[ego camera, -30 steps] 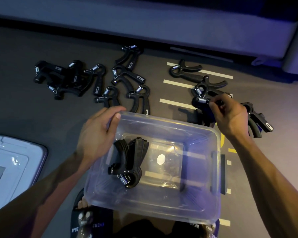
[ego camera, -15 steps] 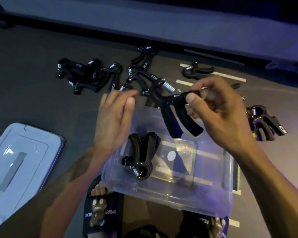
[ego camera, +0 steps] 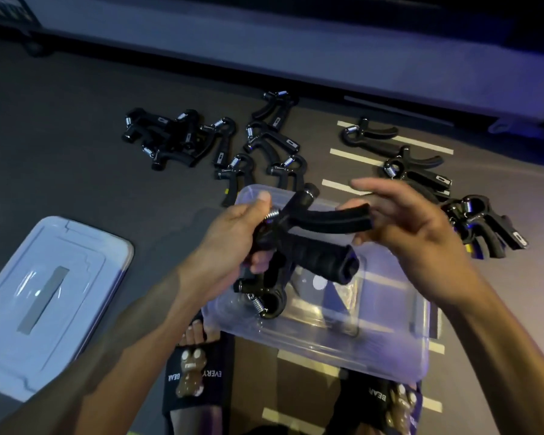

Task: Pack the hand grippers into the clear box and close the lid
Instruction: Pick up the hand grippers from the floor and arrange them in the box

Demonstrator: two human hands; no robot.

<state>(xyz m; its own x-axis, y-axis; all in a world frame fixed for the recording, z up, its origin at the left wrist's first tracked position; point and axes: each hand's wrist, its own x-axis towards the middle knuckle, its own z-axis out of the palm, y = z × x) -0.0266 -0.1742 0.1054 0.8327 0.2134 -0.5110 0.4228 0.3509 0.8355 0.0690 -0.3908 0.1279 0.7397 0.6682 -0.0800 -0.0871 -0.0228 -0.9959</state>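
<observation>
A black hand gripper (ego camera: 314,238) hangs above the clear box (ego camera: 399,356). My left hand (ego camera: 233,237) grips its spring end, fingers curled round it. My right hand (ego camera: 412,233) pinches the tip of the upper handle between thumb and fingers. Inside the box lies one more hand gripper (ego camera: 264,293), on the left side. Several black hand grippers lie on the floor behind the box: a pile at the left (ego camera: 167,139), some in the middle (ego camera: 267,142) and others at the right (ego camera: 421,171).
The box lid (ego camera: 44,296) lies flat on the floor to the left. Two feet in black slippers (ego camera: 195,378) stand just in front of the box. A low grey bed edge (ego camera: 296,58) runs along the back. White stripes mark the floor mat at the right.
The right hand carried a gripper from the right-hand group over the box. The left hand left the box rim and took hold of its spring end.
</observation>
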